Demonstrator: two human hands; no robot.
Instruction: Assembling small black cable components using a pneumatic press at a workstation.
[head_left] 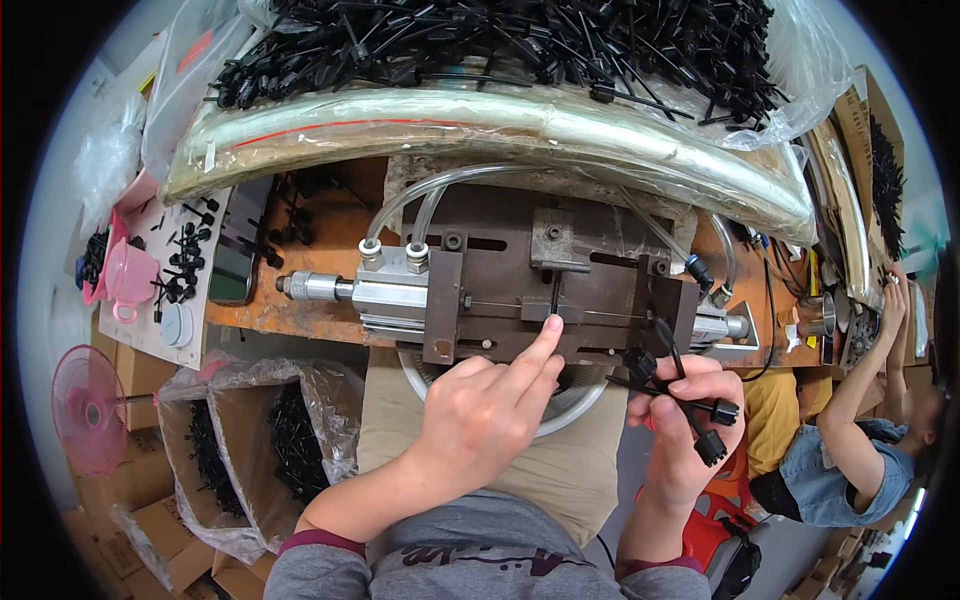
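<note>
My left hand reaches over the metal fixture, its index finger stretched out. The fingertip touches the near end of a black stemmed plastic part, which lies in a small block below a bolted metal bracket. My left thumb is hidden. To the right of the fixture, my right hand is closed round several black stemmed plastic parts with ribbed heads, fanned out between thumb and fingers. Air cylinders with clear hoses stand at both ends of the fixture.
A big heap of similar black parts lies on plastic-wrapped material behind the fixture. Lined boxes of parts stand low at left, near a pink fan. A phone lies on the bench. Another person works at far right.
</note>
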